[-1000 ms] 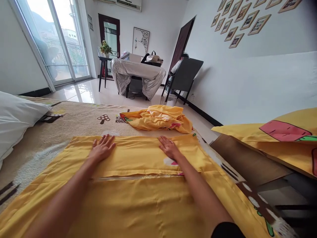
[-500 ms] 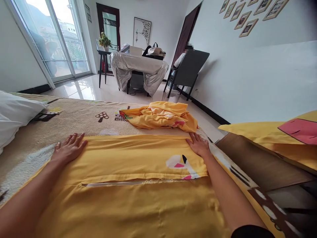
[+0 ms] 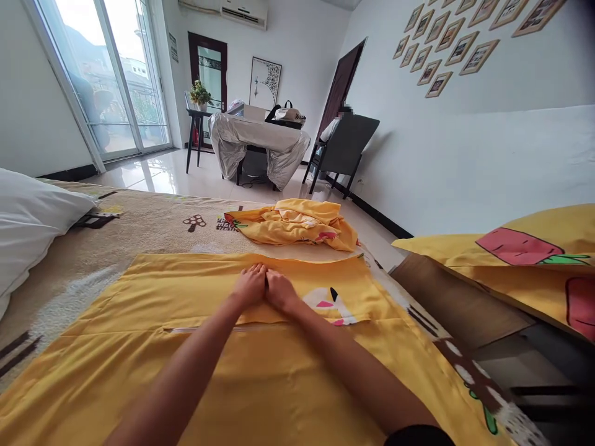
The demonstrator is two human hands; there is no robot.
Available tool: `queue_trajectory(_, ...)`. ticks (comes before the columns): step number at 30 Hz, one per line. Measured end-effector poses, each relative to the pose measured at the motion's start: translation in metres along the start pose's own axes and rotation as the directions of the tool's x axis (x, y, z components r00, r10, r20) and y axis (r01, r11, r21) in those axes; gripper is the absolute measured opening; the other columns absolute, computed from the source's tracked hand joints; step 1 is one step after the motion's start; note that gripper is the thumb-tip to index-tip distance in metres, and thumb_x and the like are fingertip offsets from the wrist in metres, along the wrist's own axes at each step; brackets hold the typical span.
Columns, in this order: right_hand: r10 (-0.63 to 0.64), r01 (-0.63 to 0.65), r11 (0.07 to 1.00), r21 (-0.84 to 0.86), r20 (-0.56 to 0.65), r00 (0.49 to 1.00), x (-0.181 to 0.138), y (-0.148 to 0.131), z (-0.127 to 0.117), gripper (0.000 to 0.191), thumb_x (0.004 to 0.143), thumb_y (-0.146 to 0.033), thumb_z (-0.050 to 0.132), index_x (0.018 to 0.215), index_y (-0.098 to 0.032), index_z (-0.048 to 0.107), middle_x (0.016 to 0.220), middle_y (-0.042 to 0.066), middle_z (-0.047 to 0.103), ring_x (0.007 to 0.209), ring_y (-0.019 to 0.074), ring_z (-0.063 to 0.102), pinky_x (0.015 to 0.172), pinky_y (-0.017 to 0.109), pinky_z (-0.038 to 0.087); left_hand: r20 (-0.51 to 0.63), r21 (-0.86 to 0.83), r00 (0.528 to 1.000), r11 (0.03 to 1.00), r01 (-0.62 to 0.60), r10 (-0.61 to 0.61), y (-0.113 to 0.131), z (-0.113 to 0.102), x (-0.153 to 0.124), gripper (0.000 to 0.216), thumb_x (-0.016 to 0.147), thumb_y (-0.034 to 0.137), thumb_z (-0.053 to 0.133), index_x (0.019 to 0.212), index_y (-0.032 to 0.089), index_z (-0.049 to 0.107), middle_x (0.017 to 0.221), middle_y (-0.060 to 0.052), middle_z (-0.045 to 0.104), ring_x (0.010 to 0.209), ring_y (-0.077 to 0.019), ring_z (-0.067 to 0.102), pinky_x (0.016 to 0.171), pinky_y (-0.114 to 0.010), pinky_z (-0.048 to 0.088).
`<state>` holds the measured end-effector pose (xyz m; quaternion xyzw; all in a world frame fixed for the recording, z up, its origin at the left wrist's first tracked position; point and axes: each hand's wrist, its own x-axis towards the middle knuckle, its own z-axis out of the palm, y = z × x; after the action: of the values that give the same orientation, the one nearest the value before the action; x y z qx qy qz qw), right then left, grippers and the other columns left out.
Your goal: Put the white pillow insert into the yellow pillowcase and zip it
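A large yellow printed fabric cover lies spread over the bed, with a slit showing a pale strip running across it. Close to its far edge my two hands meet, side by side and touching. My left hand rests on the cover, fingers lying together and pointing away. My right hand presses beside it; its fingers are curled under and mostly hidden, so any grip on the fabric is unclear. Right of the hands is a white animal print. Just beyond lies a crumpled yellow cloth.
A beige patterned blanket covers the bed, with a white pillow at left. Off the right side, yellow cloth with carrot prints lies over a brown surface. Across the room are a covered table and a person in a chair.
My hands have moved inward from the fabric's left and right sides to meet near its middle. The far flap lies wider on the left. The view has tilted up slightly.
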<state>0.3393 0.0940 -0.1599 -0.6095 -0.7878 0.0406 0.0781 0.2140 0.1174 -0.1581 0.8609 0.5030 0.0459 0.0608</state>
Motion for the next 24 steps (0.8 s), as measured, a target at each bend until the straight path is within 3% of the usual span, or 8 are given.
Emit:
queue_trajectory(3,-0.003,0.003,1.0,0.013,0.046,0.999,0.002,0.018,0.004,0.05,0.097,-0.035,0.028,0.142,-0.019,0.043,0.147,0.006,0.044,0.135,0.0162,0.039,0.111,0.032,0.027,-0.003,-0.056,0.999,0.997,0.044,-0.045,-0.008,0.01,0.003,0.053,0.095,0.029,0.023,0.146,0.018,0.034,0.155,-0.007,0.028,0.144,-0.0195,0.024,0.115,-0.046,0.026)
queue_trajectory(6,0.06,-0.06,0.998,-0.008,0.076,0.995,0.003,0.062,0.001,0.058,0.097,-0.046,0.028,0.149,-0.021,0.029,0.157,0.005,0.024,0.144,0.0193,0.021,0.116,0.042,0.017,-0.007,-0.09,0.994,0.99,0.11,-0.111,-0.034,0.011,-0.001,0.056,0.096,0.04,0.023,0.148,0.023,0.029,0.158,-0.004,0.018,0.147,-0.0204,0.015,0.117,-0.051,0.015)
queue_trajectory(8,0.098,-0.096,0.995,-0.031,0.086,0.991,0.002,0.091,-0.001,0.058,0.098,-0.045,0.026,0.151,-0.022,0.025,0.158,0.004,0.019,0.146,0.018,0.017,0.117,0.041,0.013,0.002,-0.098,0.99,0.985,0.139,-0.14,-0.048,0.01,-0.003,0.056,0.095,0.042,0.024,0.148,0.025,0.028,0.158,-0.003,0.017,0.147,-0.0209,0.013,0.118,-0.054,0.011)
queue_trajectory(15,0.127,-0.117,0.984,-0.133,0.077,0.989,-0.005,0.155,-0.004,0.058,0.097,-0.047,0.025,0.151,-0.027,0.021,0.159,0.002,0.017,0.146,0.0175,0.015,0.117,0.044,0.01,0.021,-0.107,0.986,0.98,0.167,-0.166,-0.057,0.011,-0.002,0.057,0.094,0.047,0.023,0.149,0.029,0.026,0.159,-0.003,0.013,0.147,-0.0244,0.009,0.112,-0.065,-0.003)
queue_trajectory(20,0.154,-0.143,0.97,-0.197,0.037,0.987,-0.008,0.189,-0.012,0.054,0.097,-0.043,0.026,0.149,-0.028,0.03,0.157,0.002,0.024,0.145,0.0174,0.019,0.117,0.043,0.013,0.034,-0.114,0.984,0.977,0.179,-0.176,-0.056,0.011,-0.002,0.057,0.095,0.047,0.023,0.149,0.03,0.025,0.159,0.001,0.012,0.147,-0.0215,0.009,0.112,-0.066,-0.003)
queue_trajectory(24,0.217,-0.226,0.948,-0.224,-0.066,0.974,-0.01,0.201,-0.013,0.052,0.097,-0.038,0.022,0.146,-0.026,0.034,0.156,0.004,0.028,0.144,0.0193,0.022,0.115,0.046,0.016,0.033,-0.118,0.981,0.974,0.191,-0.189,-0.056,0.011,-0.002,0.056,0.095,0.048,0.022,0.148,0.032,0.025,0.159,0.002,0.012,0.148,-0.0206,0.009,0.113,-0.064,-0.005)
